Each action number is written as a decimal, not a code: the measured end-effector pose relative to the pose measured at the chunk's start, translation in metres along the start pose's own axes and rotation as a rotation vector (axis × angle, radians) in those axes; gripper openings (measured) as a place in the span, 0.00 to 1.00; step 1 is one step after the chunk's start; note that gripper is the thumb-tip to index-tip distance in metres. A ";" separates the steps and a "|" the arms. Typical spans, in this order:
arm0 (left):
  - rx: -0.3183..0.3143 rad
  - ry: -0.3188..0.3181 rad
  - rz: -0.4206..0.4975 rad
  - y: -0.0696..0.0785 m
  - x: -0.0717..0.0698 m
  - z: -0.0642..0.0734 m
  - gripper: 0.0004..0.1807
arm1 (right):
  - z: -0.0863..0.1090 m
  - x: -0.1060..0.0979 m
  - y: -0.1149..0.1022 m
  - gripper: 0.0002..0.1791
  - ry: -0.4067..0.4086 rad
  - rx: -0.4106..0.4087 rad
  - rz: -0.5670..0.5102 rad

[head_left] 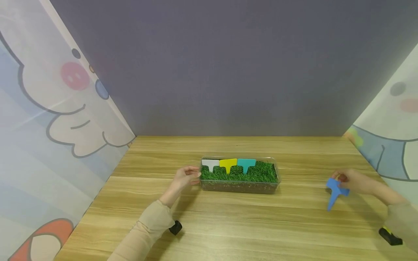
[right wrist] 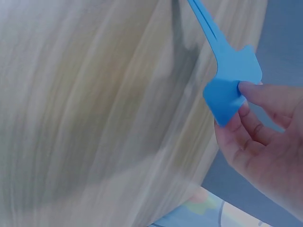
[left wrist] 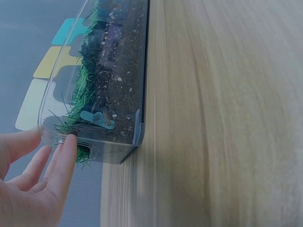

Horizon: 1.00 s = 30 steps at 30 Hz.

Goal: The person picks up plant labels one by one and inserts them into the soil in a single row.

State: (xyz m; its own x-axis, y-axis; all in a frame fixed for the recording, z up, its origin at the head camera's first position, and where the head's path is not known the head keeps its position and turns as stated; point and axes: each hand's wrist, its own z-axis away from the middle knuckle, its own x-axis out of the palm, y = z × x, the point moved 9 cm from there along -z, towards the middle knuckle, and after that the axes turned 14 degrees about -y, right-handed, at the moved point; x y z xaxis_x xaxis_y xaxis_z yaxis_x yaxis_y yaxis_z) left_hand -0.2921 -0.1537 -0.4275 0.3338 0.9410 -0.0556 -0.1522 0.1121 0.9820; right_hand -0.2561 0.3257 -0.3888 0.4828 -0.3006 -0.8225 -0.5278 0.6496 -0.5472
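A clear box planter (head_left: 240, 187) of soil and green grass stands on the table. White (head_left: 210, 164), yellow (head_left: 228, 164) and teal (head_left: 246, 164) T-shaped plant labels are stuck in it in a row. My left hand (head_left: 187, 176) is at the planter's left end, and in the left wrist view its fairly straight fingers (left wrist: 64, 163) touch the clear end wall. Off to the right, my right hand (head_left: 352, 180) pinches a blue plant label (head_left: 335, 190) by its wide head, between thumb and fingers. The label's pointed stem (right wrist: 206, 23) hangs downward, tilted, above the wood.
The wood-grain table (head_left: 228, 224) ends at a dark grey panel (head_left: 235, 72) behind. Cartoon-printed sheets flank it on the left (head_left: 49, 145) and right (head_left: 392, 123). A black strap piece (head_left: 175, 227) sits at the left wrist and another (head_left: 390, 237) at the right.
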 end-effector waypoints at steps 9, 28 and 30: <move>0.000 0.001 0.013 0.000 0.001 0.000 0.17 | -0.002 -0.009 -0.012 0.05 0.009 -0.053 -0.022; 0.046 -0.027 0.003 -0.013 -0.005 -0.010 0.18 | -0.015 -0.034 -0.039 0.07 0.095 0.099 0.060; 0.067 -0.056 0.012 -0.024 -0.009 -0.018 0.19 | -0.017 -0.037 -0.043 0.07 0.120 0.100 0.068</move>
State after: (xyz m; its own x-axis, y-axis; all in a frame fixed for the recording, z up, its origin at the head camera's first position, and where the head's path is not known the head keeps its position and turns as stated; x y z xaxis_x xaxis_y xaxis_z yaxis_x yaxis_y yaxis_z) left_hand -0.3086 -0.1594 -0.4538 0.3841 0.9226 -0.0355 -0.0944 0.0775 0.9925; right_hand -0.2630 0.2968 -0.3374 0.3578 -0.3311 -0.8732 -0.4816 0.7357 -0.4762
